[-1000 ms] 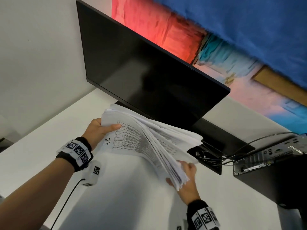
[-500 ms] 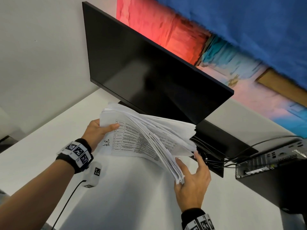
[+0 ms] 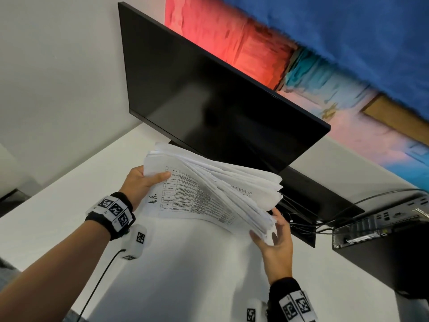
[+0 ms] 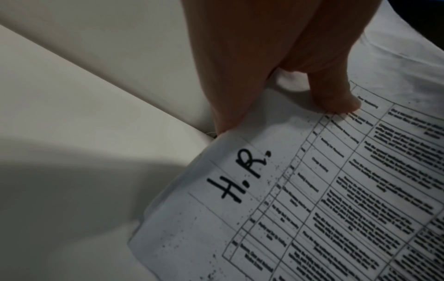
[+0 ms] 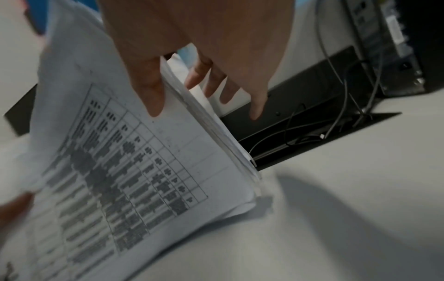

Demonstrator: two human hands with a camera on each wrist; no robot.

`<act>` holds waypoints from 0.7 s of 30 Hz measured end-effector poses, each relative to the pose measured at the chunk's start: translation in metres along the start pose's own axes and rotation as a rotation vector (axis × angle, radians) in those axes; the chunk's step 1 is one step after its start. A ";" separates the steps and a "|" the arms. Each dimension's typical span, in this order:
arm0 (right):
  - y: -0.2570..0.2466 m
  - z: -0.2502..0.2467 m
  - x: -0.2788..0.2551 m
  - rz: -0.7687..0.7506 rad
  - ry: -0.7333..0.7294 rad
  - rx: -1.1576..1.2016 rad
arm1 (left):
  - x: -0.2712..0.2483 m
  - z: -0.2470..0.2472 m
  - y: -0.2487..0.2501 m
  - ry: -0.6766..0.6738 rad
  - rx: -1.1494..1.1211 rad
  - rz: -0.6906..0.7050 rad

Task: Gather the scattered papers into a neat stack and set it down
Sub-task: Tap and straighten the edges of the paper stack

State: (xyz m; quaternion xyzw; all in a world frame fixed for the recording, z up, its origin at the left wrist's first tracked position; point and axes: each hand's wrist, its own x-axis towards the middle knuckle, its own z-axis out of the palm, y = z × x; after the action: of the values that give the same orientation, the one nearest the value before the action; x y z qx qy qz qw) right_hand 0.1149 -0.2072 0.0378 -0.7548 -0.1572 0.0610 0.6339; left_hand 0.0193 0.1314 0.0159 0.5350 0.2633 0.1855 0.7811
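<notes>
A thick stack of printed papers (image 3: 209, 194) stands tilted in front of the monitor, its sheets fanned unevenly and its lower edge at the white desk (image 3: 185, 275). The front sheet (image 4: 312, 190) bears a table and a handwritten "H.R.". My left hand (image 3: 151, 180) grips the stack's left edge, thumb (image 4: 336, 95) on the front sheet, fingers hidden behind. My right hand (image 3: 276, 233) is at the right edge. Its thumb (image 5: 153, 98) lies on the front sheet (image 5: 132, 161); its straight, spread fingers (image 5: 257, 106) reach behind the stack.
A black monitor (image 3: 209, 101) stands close behind the papers on a flat black base (image 3: 325, 194). Loose cables (image 3: 301, 219) run right to a small computer (image 3: 383, 224) on a black box. A white wall rises at the left.
A second ago my right hand gripped the stack's right edge. It let go, drew back open, and is now against that edge again. My left hand kept its hold.
</notes>
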 end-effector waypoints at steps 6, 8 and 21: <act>-0.009 0.003 -0.010 -0.051 -0.177 -0.087 | 0.001 -0.001 -0.001 0.013 0.003 0.007; -0.009 0.009 -0.017 -0.080 -0.348 -0.281 | 0.002 -0.002 -0.002 0.014 0.003 0.008; 0.038 0.003 -0.017 0.241 -0.275 -0.486 | 0.000 -0.004 0.004 0.000 0.028 0.002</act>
State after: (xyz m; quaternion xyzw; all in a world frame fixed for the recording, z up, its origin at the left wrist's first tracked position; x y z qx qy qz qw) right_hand 0.1045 -0.2155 -0.0015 -0.8823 -0.1610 0.1980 0.3955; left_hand 0.0169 0.1355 0.0184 0.5461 0.2655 0.1826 0.7733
